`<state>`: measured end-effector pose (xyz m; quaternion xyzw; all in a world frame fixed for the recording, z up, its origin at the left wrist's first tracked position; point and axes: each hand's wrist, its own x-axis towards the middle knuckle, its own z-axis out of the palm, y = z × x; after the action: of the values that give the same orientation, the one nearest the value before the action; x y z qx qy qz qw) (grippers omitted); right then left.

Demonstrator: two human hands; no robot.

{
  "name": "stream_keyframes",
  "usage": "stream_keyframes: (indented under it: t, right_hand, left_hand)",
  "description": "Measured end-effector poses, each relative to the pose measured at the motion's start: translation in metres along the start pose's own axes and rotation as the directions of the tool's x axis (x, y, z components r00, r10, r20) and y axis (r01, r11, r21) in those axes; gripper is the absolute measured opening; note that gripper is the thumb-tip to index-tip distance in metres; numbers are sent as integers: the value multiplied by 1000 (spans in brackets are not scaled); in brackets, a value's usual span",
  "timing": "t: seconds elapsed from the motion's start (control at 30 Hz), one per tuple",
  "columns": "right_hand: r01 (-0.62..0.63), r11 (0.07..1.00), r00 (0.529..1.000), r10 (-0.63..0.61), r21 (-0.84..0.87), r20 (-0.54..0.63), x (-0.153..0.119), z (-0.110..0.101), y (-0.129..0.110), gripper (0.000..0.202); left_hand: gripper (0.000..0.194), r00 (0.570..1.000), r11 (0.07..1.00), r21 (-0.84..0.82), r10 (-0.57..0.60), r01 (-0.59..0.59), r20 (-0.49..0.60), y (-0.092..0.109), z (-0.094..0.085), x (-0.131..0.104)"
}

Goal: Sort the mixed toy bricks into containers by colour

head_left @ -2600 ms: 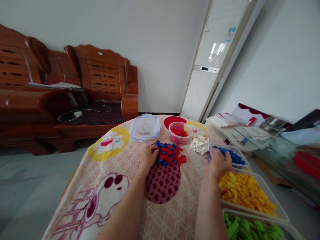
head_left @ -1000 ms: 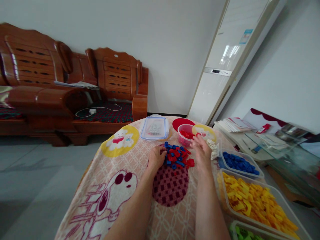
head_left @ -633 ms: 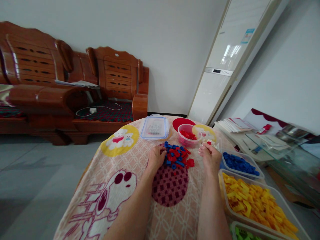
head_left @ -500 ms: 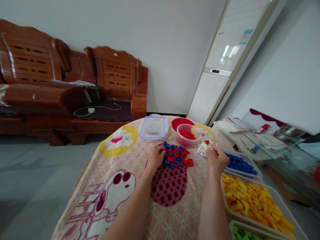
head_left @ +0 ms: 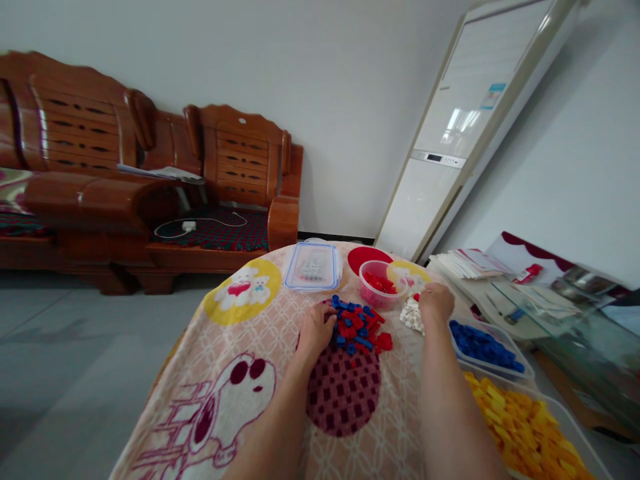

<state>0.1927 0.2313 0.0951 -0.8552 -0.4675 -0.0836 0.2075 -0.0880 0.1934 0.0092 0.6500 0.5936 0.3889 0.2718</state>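
A pile of red and blue plastic pieces (head_left: 356, 325) lies on the patterned tablecloth (head_left: 390, 413). At its left edge rests my left hand (head_left: 318, 328), fingers apart, with nothing visible in it. Farther right, my right hand (head_left: 437, 305) is over the right side of a small heap of white pieces (head_left: 411, 316); its fingertips are bent and partly hidden, and what they hold cannot be made out. A bit of red shows beside those fingertips. Behind the heaps stands a round clear tub (head_left: 383, 297) with red pieces inside.
A blue-rimmed lidded box (head_left: 313, 267) and a red disc (head_left: 356, 256) are at the table's far side. On the right are tubs of blue pieces (head_left: 484, 345) and yellow pieces (head_left: 533, 427). Papers (head_left: 467, 264) lie on a side table beyond.
My right hand has shifted slightly right and away from me over the white heap. The left hand has drawn a little back from the red and blue pile, and the view has tilted.
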Motion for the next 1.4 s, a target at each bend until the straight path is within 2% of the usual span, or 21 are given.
stream_keyframes:
  t: [0.13,0.23,0.33,0.53,0.73,1.0,1.2,1.4]
  right_hand:
    - [39,996,990,-27,-80,141,27,7,0,28]
    - [90,987,971,-57,-136,233,32,12,-1,23]
    - [137,974,958,-84,-181,274,30,15,-3,24]
    - [191,957,953,-129,-216,274,21,12,-6,27]
    - [130,969,972,-83,-209,219,16,4,-5,30]
    - [86,981,988,-61,-172,142,29,-18,-5,34]
    - [93,978,977,-53,-189,204,33,0,-5,28]
    - [112,975,967,-62,-195,247,38,15,-8,26]
  left_hand:
    - [20,1000,999,-33,-18,17,-25,-2,2,-1]
    - [21,999,999,-43,-20,18,-29,-3,2,-1]
    - [20,999,999,-40,-11,9,-32,-5,4,0]
    - [19,997,1000,-26,-4,2,-74,-6,7,0]
    - [21,999,1000,-9,-10,10,-50,-1,3,-1]
    - [20,1000,999,-38,2,-2,-19,-4,3,0]
    - [21,998,999,-31,-33,31,-50,-3,4,-2]
    - [21,999,998,-52,-31,29,-37,-4,4,-1]
